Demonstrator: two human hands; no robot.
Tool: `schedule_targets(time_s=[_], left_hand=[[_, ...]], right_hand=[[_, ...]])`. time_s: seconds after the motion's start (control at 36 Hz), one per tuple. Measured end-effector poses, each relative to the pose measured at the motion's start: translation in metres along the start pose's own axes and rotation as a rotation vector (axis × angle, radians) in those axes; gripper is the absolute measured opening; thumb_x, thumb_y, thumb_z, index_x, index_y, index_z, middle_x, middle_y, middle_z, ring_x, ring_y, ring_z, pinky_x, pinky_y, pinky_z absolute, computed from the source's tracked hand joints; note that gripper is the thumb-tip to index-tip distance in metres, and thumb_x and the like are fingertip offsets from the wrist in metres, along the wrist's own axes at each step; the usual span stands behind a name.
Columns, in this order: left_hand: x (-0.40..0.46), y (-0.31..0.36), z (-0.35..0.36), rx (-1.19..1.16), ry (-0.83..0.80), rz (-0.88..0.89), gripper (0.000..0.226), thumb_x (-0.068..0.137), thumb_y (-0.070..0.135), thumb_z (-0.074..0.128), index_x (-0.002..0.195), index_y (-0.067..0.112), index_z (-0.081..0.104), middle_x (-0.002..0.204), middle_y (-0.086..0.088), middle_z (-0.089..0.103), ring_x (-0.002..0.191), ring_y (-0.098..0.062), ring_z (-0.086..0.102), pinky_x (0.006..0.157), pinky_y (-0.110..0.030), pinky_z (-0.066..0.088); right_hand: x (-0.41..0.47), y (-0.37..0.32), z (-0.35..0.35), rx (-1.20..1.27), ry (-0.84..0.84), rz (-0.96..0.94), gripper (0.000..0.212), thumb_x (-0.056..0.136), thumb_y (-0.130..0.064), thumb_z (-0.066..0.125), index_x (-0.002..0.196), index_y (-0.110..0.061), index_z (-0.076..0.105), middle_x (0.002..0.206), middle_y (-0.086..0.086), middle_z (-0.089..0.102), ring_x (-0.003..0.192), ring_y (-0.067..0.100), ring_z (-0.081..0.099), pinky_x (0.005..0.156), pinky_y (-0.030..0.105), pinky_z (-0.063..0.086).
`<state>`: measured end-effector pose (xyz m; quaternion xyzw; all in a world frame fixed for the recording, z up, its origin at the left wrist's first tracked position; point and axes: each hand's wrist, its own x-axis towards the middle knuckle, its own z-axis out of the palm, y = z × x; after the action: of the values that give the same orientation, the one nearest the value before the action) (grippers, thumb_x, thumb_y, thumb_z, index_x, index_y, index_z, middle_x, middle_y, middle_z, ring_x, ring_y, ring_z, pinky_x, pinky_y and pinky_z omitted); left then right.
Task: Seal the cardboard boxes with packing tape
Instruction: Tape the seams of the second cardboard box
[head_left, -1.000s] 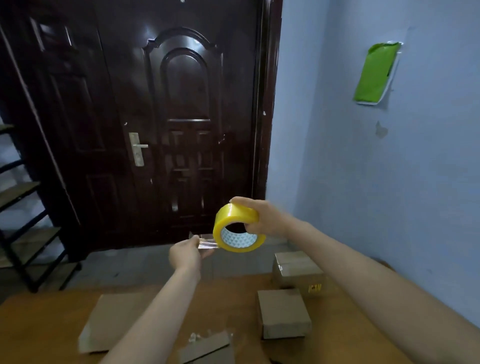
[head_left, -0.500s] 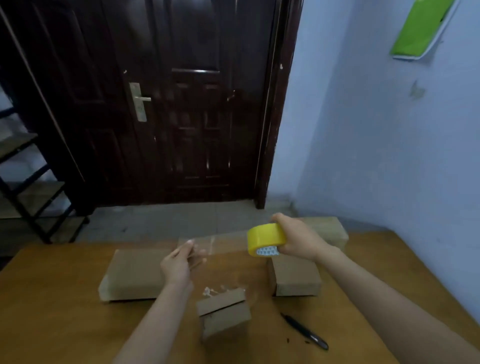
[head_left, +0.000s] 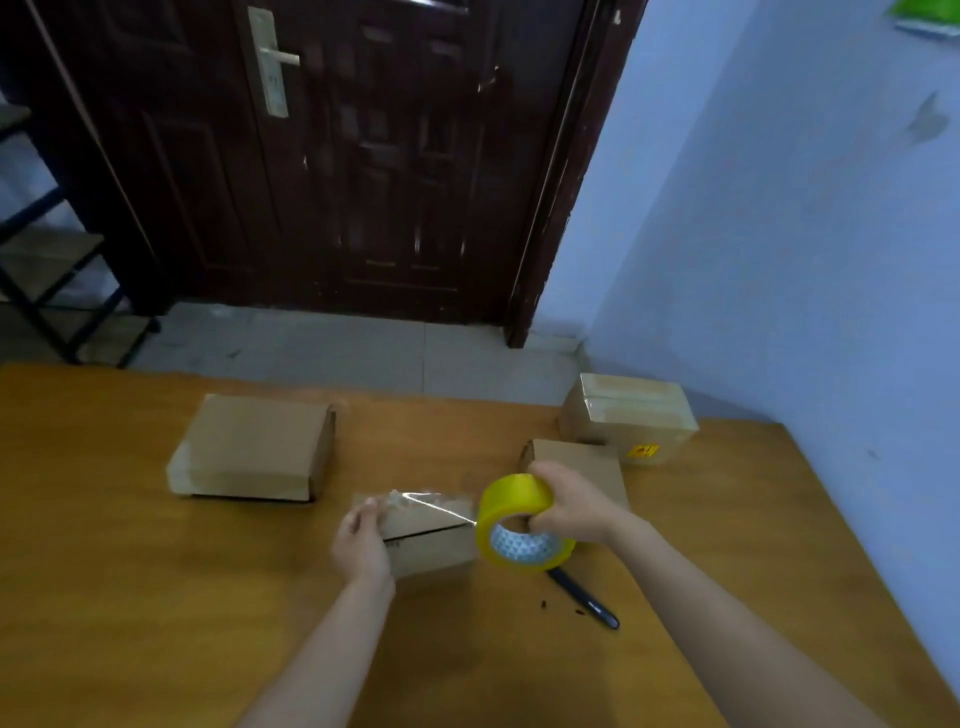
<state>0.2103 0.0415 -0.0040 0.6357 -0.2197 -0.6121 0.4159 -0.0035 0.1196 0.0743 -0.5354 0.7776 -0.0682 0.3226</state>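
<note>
Over a worn orange-brown wooden table (head_left: 130, 597), a person's two bare hands have come down from chest height to just above a small brown cardboard box (head_left: 431, 545) at the table's middle. The right hand (head_left: 571, 512) wraps its fingers around the rim of a yellow roll of clear packing tape (head_left: 519, 519), thumb side tucked into the core. The left hand (head_left: 361, 540) pinches the free end of a clear strip of tape (head_left: 431, 506) between thumb and fingertips, at the box's left edge. The strip, short a second ago, now spans the box top from left hand to roll, taut and just above the cardboard; whether it touches the lid cannot be told.

That drop suggests the pull-out is finished and the laying-down is about to begin, along the dark seam visible on the box's near face. A wide flat cardboard box (head_left: 254, 447) sits well to the left, a second small cardboard box (head_left: 587, 462) lies behind the right hand, and a glossy taped cardboard box with a yellow sticker (head_left: 628, 415) stands at the far right edge, apparently sealed. A black pen (head_left: 584, 597) lies on the table just below the roll.
</note>
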Motion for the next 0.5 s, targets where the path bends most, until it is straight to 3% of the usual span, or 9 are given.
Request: schedule_targets(time_s=[0.06, 0.11, 0.17, 0.22, 0.28, 0.36, 0.42, 0.5], left_hand=[[0.003, -0.006, 0.005, -0.019, 0.02, 0.016, 0.017, 0.098, 0.019, 0.053, 0.098, 0.004, 0.062, 0.096, -0.013, 0.063, 0.089, -0.023, 0.055, 0.08, -0.034, 0.045], [0.003, -0.01, 0.011, -0.02, 0.024, 0.031, 0.021, 0.1, 0.019, 0.048, 0.087, 0.008, 0.059, 0.082, -0.005, 0.061, 0.08, -0.021, 0.054, 0.075, -0.033, 0.044], [0.007, -0.015, 0.016, -0.046, 0.018, 0.028, 0.024, 0.101, 0.019, 0.045, 0.081, 0.012, 0.056, 0.079, -0.002, 0.061, 0.081, -0.023, 0.058, 0.081, -0.038, 0.045], [0.012, -0.021, 0.02, -0.057, 0.024, 0.005, 0.022, 0.102, 0.021, 0.044, 0.089, 0.009, 0.058, 0.078, -0.001, 0.066, 0.086, -0.025, 0.062, 0.078, -0.034, 0.05], [0.012, -0.022, 0.023, -0.061, 0.013, -0.007, 0.022, 0.102, 0.019, 0.042, 0.085, 0.012, 0.054, 0.06, 0.01, 0.067, 0.069, -0.011, 0.064, 0.06, -0.021, 0.049], [0.013, -0.027, 0.024, -0.044, -0.018, 0.004, 0.023, 0.103, 0.018, 0.04, 0.081, 0.016, 0.049, 0.051, 0.013, 0.065, 0.05, 0.002, 0.06, 0.061, -0.024, 0.047], [0.015, -0.03, 0.022, -0.03, -0.019, 0.021, 0.021, 0.102, 0.02, 0.041, 0.084, 0.015, 0.05, 0.053, 0.012, 0.066, 0.062, -0.004, 0.064, 0.063, -0.025, 0.048], [0.017, -0.033, 0.018, 0.011, -0.049, 0.022, 0.024, 0.102, 0.021, 0.041, 0.081, 0.016, 0.05, 0.056, 0.009, 0.068, 0.078, -0.019, 0.062, 0.064, -0.027, 0.045]], right_hand=[[0.0, 0.001, 0.007, 0.111, -0.089, 0.072, 0.075, 0.077, -0.024, 0.069, 0.142, -0.014, 0.035, 0.144, 0.003, 0.036, 0.132, 0.024, 0.036, 0.1, 0.032, 0.037], [-0.001, 0.001, 0.013, 0.197, -0.183, 0.107, 0.085, 0.074, -0.026, 0.066, 0.148, -0.018, 0.025, 0.151, 0.004, 0.027, 0.135, 0.023, 0.032, 0.107, 0.038, 0.036], [-0.002, 0.0, 0.018, 0.228, -0.239, 0.133, 0.091, 0.068, -0.03, 0.063, 0.149, -0.019, 0.024, 0.15, 0.006, 0.028, 0.133, 0.024, 0.035, 0.106, 0.038, 0.038], [-0.002, -0.001, 0.025, 0.265, -0.281, 0.156, 0.09, 0.068, -0.027, 0.063, 0.149, -0.017, 0.024, 0.149, 0.008, 0.032, 0.131, 0.023, 0.038, 0.103, 0.036, 0.04], [0.0, 0.003, 0.034, 0.31, -0.315, 0.163, 0.078, 0.08, -0.015, 0.064, 0.148, -0.012, 0.025, 0.146, 0.011, 0.035, 0.126, 0.022, 0.042, 0.098, 0.032, 0.041], [-0.004, 0.01, 0.046, 0.389, -0.35, 0.179, 0.071, 0.085, -0.007, 0.061, 0.146, -0.012, 0.027, 0.141, 0.009, 0.04, 0.113, 0.015, 0.045, 0.09, 0.027, 0.044], [-0.005, 0.013, 0.052, 0.435, -0.338, 0.184, 0.078, 0.077, -0.013, 0.065, 0.145, -0.013, 0.029, 0.134, 0.007, 0.046, 0.112, 0.018, 0.051, 0.089, 0.031, 0.047], [-0.008, 0.019, 0.058, 0.475, -0.339, 0.197, 0.093, 0.067, -0.024, 0.067, 0.149, -0.016, 0.024, 0.136, 0.005, 0.041, 0.119, 0.019, 0.049, 0.087, 0.027, 0.047]])
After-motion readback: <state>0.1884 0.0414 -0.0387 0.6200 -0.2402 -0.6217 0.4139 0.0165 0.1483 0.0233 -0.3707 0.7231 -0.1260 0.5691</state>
